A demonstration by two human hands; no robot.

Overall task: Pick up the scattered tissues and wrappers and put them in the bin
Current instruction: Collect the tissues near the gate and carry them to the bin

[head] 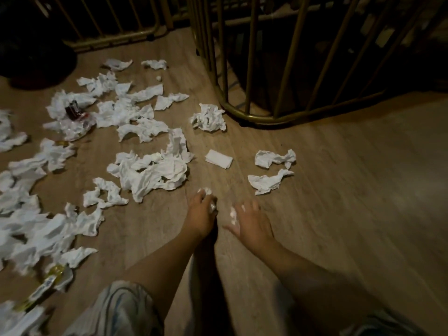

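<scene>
white tissue scrap (210, 206) in left hand (199, 214)

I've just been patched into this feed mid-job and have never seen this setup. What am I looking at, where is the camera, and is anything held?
There is no machine here: a person works with bare hands. The single picture comes from a camera on their head, looking down at a wooden floor. The left hand is closed around small white tissue scraps. The right hand is spread open and blurred; white bits show by its fingers, but a grip is unclear. Crumpled tissues cover the floor to the left, with a yellow wrapper. Gold railings stand ahead. No bin is visible.
</scene>
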